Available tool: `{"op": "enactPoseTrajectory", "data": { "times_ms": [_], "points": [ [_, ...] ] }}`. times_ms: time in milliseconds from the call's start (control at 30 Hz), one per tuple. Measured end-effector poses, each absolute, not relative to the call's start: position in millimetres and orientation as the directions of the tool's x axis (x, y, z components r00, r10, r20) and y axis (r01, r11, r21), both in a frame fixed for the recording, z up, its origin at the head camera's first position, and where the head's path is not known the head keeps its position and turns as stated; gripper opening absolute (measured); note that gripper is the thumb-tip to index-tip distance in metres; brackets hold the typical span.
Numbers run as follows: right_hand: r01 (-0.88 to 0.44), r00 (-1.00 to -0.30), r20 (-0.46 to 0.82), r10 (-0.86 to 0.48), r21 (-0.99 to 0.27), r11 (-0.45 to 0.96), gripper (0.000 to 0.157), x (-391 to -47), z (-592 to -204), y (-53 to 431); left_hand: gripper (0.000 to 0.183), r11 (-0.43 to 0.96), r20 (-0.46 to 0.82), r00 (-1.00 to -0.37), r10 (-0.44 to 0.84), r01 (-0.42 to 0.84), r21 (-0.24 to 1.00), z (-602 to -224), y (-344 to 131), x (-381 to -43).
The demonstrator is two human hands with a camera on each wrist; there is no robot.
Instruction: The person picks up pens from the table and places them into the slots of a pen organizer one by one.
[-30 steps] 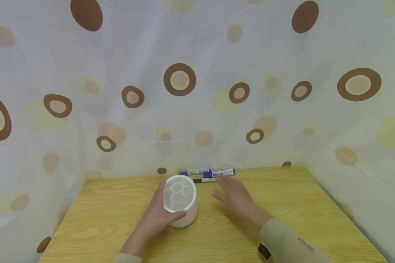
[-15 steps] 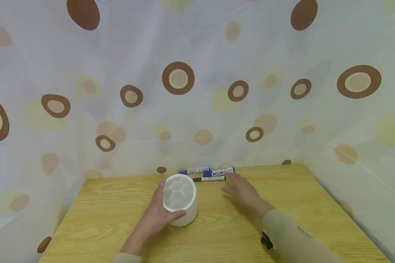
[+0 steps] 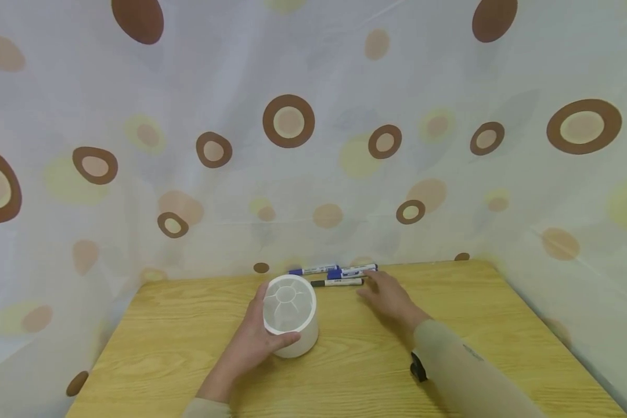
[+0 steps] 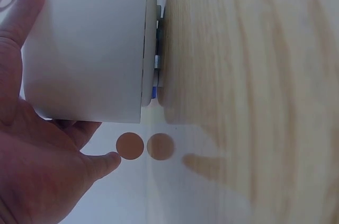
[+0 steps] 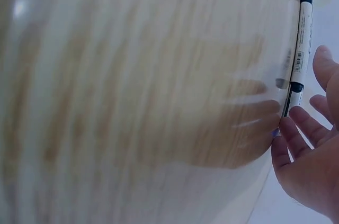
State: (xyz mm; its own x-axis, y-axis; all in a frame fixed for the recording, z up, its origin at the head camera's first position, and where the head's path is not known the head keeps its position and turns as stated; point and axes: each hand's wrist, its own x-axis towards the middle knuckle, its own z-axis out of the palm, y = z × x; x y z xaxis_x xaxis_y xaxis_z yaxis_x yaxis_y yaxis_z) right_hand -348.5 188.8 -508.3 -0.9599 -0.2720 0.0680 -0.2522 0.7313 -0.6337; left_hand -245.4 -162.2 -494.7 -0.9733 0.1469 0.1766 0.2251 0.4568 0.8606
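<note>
On the table stands a white round pen holder (image 3: 306,338), its top divided into several compartments. My left hand (image 3: 247,343) grips it from the left side, thumb across the front, the other fingers partly hidden behind it. Past the holder lie a black-capped marker (image 3: 339,283), a blue-capped marker (image 3: 313,270), and a pair of blue-capped markers (image 3: 352,271) side by side. My right hand (image 3: 391,297) is at the right ends of these markers with its fingers spread and loosely bent. In the right wrist view the fingertips are close to the black-capped marker (image 5: 303,36); contact is unclear.
The wood-grained table (image 3: 177,325) ends at the back against a white sheet (image 3: 224,75) patterned with brown and yellow ovals. That sheet also hangs at both sides. A black device (image 3: 418,367) is strapped at my right wrist.
My right hand has moved right, from over the markers to their right ends, uncovering the black-capped one. The left hand keeps its grip on the pen holder. The head view has shifted slightly.
</note>
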Motion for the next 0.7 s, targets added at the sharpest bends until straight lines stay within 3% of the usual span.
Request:
{"op": "enactPoseTrajectory", "data": {
  "times_ms": [700],
  "points": [
    [-0.226, -0.973, 0.097, -0.208, -0.560, 0.797, 0.040, -368.4, -517.4, 178.8, 0.133, 0.457, 0.159, -0.977, 0.142, 0.207, 0.865, -494.9, -161.9, -244.9]
  ]
}}
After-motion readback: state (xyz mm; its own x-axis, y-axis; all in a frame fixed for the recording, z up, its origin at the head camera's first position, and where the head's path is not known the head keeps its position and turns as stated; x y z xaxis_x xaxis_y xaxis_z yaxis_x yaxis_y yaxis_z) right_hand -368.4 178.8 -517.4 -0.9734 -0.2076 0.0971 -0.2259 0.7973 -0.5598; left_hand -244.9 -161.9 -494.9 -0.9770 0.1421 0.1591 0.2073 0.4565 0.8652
